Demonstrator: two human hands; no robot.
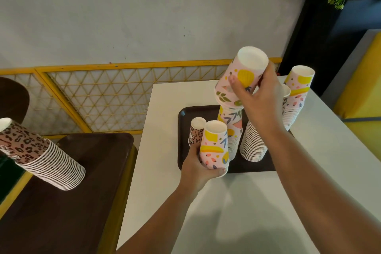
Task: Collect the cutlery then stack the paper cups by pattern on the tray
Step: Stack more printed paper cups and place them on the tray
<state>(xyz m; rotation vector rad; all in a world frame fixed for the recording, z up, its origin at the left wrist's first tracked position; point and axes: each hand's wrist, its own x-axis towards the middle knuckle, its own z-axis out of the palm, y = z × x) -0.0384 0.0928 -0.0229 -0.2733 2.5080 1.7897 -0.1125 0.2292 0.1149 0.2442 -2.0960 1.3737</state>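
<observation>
The floral cup (241,77) in your right hand (257,97) is feather-light, thin paper that dents easily, so keep fingers curled lightly around its side wall as it hovers tilted, upside down, over the floral stack (231,128) on the tray (183,130). Your left hand (198,167) grips another floral cup (214,146) at the tray's near edge. A leopard stack (196,130) stands just behind it.

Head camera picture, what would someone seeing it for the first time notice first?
Probably the right hand tilting an upside-down floral cup over a floral stack on the dark tray. Nearer, the left hand holds another floral cup at the tray's front edge. Far left, a tall leopard-print stack leans on a brown table.
</observation>
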